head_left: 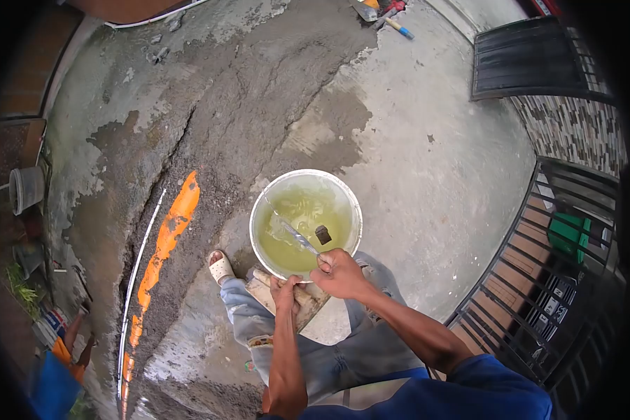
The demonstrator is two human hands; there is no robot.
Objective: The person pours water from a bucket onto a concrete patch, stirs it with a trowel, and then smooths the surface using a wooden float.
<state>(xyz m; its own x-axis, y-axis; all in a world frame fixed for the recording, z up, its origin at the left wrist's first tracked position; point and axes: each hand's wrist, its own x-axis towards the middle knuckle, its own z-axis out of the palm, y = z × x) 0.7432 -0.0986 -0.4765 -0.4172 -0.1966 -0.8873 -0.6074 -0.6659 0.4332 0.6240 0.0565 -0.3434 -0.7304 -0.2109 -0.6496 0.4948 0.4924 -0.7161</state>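
Note:
A round white bucket (359,210) with greenish-yellow liquid stands before my knees. My right hand (341,273) is closed around the near end of a thin grey stick-like tool (299,236), which slants over the liquid towards the far left rim. Small ripples show near its far end. At the bucket's near rim, my left hand (285,292) has its fingers closed on the edge, close to a worn, dirty board (260,288) that lies across my lap. A small dark square patch (323,234) shows in the liquid.
Wet grey mortar (224,91) covers the ground ahead and left, with an orange strip (168,238) and white pipe (143,259). Tools (399,29) lie at the top. A black gate (497,294) stands right. Another person (56,371) is at lower left, near a grey bucket (26,190).

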